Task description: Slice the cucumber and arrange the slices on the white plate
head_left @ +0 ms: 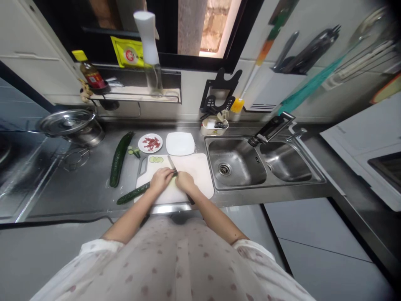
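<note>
My left hand (160,179) presses down on a long green cucumber (133,194) that lies across the white cutting board (200,167), its fingers curled over it. My right hand (185,182) grips a knife (171,164), whose blade points away from me just past the cucumber's cut end. A few cucumber slices (156,159) lie at the board's far left corner.
A second whole cucumber (118,159) lies left of the board, with cut ends (134,151) beside it. Behind the board sit a small plate of red pieces (150,143) and an empty white plate (179,143). A double sink (238,165) is on the right, a lidded pot (72,125) on the left.
</note>
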Available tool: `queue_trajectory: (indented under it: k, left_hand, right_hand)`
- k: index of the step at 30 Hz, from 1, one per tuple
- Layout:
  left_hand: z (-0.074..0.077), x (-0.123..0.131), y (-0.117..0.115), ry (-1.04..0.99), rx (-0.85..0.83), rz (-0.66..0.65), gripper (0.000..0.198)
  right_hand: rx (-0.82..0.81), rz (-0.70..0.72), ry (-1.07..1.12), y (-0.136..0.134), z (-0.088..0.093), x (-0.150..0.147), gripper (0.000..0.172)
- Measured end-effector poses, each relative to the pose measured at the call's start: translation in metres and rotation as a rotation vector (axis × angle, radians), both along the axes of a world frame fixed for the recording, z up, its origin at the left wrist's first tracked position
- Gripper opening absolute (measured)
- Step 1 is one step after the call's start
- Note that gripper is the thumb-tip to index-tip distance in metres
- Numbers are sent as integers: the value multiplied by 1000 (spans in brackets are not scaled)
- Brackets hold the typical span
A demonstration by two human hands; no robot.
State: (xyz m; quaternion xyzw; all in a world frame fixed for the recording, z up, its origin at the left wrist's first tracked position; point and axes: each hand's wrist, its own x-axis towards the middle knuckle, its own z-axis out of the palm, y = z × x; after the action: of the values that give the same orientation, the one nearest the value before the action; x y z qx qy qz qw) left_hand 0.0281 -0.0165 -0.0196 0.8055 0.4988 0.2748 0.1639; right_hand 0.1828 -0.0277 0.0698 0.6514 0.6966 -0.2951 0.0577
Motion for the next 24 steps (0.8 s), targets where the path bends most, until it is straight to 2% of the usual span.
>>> queue_trajectory:
  k: [12,19,24]
  left_hand:
    - [2,1,1,11,-11,5,25]
    - [2,1,1,12,-5,8,25]
    - [1,1,1,11,4,11,24]
  right_hand:
    - [-20,1,-44,-19,-4,9,34]
    - [-23,4,-48,-13,1,5,34]
    - [-15,-6,-34,-7,-4,2,36]
